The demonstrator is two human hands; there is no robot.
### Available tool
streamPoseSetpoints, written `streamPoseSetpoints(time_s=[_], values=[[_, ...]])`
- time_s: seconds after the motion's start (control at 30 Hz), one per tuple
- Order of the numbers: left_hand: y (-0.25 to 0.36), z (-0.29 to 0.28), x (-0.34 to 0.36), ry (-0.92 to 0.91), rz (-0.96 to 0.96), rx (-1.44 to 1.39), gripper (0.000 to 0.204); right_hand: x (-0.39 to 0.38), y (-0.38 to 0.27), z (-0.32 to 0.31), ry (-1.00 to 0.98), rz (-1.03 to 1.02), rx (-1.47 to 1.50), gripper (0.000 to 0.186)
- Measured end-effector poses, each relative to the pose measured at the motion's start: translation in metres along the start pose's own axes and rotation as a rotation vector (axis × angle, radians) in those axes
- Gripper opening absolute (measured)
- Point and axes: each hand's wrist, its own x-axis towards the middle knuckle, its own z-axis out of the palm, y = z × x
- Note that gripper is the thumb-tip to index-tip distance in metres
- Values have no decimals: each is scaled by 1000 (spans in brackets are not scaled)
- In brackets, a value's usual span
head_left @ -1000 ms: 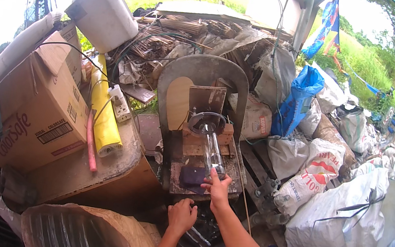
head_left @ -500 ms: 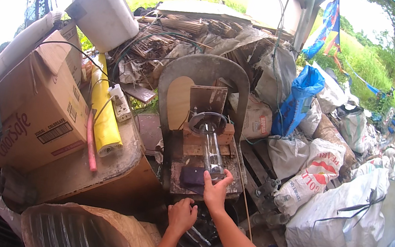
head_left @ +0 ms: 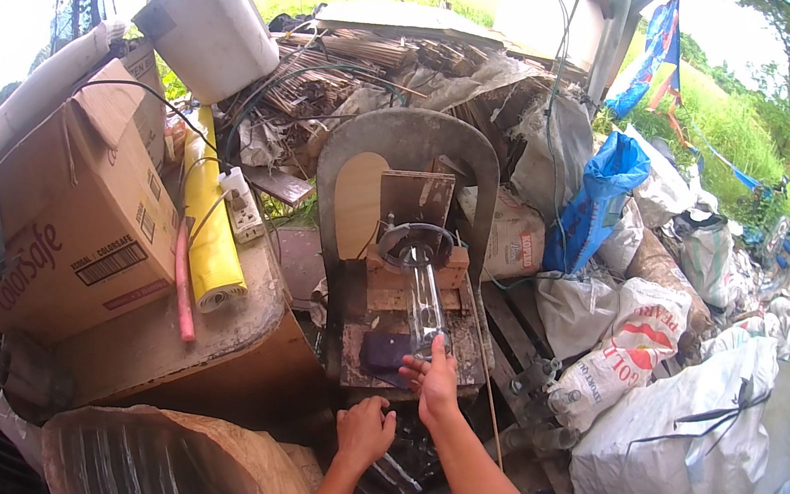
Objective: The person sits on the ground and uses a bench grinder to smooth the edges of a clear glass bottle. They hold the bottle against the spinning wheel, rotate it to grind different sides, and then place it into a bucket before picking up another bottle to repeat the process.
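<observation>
A clear glass bottle [head_left: 424, 297] lies sloping toward me on a small wooden stand, its far end inside a dark round ring [head_left: 416, 233]. My right hand [head_left: 436, 389] is at the bottle's near end, thumb along the right side and fingers turned under to the left, in a loose grip. A dark purple block or folded cloth [head_left: 383, 354] sits on the stand left of the bottle. Just in front of the stand is my left hand [head_left: 364, 433], its fingers curled; whatever they hold is hidden. Beneath my hands, a dark basin [head_left: 401, 491] has clear glass pieces in it.
At left, a worktop [head_left: 232, 325] bears a cardboard box [head_left: 87, 214], a yellow roll [head_left: 214, 242], a pink stick [head_left: 182, 288] and a power strip [head_left: 241, 205]. A paper sack [head_left: 272, 477] with bottles stands at lower left. White sacks [head_left: 680, 449] crowd the right.
My right hand has rolled over at the bottle's near end, its thumb going from the left side to the right. My left hand has stayed in place.
</observation>
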Motion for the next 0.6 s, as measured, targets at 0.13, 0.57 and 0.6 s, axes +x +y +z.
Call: streamPoseSetpoints(time_s=[0.13, 0.57, 0.6], values=[[-1, 1, 1, 5, 10, -8, 28, 4, 17, 5, 129, -301, -265, 72], [1, 0, 0, 23, 12, 0, 27, -4, 1, 6, 32, -130, -62, 73], [1, 1, 0, 34, 17, 4, 27, -6, -3, 2, 10, -55, -49, 73]])
